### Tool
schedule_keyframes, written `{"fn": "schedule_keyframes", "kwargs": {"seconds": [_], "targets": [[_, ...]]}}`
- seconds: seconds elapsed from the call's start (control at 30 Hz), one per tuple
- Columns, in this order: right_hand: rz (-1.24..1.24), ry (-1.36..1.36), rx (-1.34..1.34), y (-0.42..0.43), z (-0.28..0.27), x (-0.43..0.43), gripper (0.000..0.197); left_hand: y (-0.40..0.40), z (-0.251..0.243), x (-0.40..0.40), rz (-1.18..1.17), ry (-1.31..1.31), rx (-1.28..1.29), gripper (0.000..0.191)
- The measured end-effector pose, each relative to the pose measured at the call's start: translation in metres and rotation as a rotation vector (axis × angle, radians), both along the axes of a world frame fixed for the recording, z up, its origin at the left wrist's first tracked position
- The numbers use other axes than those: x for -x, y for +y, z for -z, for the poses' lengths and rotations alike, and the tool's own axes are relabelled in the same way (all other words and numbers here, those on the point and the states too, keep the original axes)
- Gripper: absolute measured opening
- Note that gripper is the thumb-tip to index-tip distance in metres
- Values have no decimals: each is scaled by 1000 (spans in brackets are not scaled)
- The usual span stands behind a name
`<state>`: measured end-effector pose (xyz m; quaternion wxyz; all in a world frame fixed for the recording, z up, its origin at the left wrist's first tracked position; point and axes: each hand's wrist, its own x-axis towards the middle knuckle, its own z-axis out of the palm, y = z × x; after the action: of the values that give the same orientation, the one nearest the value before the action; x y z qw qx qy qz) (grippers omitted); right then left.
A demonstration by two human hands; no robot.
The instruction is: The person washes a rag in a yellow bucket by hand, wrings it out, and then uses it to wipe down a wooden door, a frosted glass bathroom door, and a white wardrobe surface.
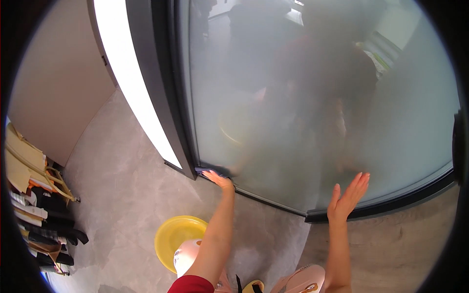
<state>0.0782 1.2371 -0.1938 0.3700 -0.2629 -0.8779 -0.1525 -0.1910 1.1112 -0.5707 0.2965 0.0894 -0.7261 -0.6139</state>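
A large frosted glass panel [278,139] in a dark frame stands before me. At its lower left corner, my left hand [218,179] presses a dark blue cloth [210,170] against the bottom of the glass and frame. My right hand [348,199] is raised near the lower right part of the panel, fingers extended and thumb apart, holding nothing; whether it touches the glass I cannot tell. A yellow plastic basin [166,241] sits on the floor at the left, partly hidden behind my knee and left forearm. A blurred reflection shows in the glass.
Clothes [47,227] and a tan metal-framed folding item [33,163] stand at the far left. A dark frame post [161,91] rises beside the glass. Grey flooring [110,175] meets wood-look flooring [384,241] below the panel. A yellow slipper [256,284] shows between my knees.
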Motion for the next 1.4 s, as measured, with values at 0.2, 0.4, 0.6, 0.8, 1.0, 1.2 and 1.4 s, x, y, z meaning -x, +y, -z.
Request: {"fn": "schedule_keyframes", "kwargs": {"seconds": [0.2,0.4,0.6,0.8,1.0,1.2,1.4], "targets": [[16,-5,7,6,1,-3,68,10,8,-12,320,-551,-1497,53],[-62,-26,-3,2,2,8,65,42,-86,-19,-130,-849,-486,53],[-331,135,156,-15,23,-24,52,47,-302,-70,189,257,55,56],[-504,296,734,-98,46,-6,37,43,-257,-116,537,890,410,28],[-340,608,1200,-105,66,-16,33,19,-298,-185,1272,316,409,43],[-492,1342,2344,-97,80,-14,37,-17,-319,-191,1808,-72,138,63],[-545,900,1354,-87,14,13,33,-73,-361,-121,1331,-435,-379,25]]}}
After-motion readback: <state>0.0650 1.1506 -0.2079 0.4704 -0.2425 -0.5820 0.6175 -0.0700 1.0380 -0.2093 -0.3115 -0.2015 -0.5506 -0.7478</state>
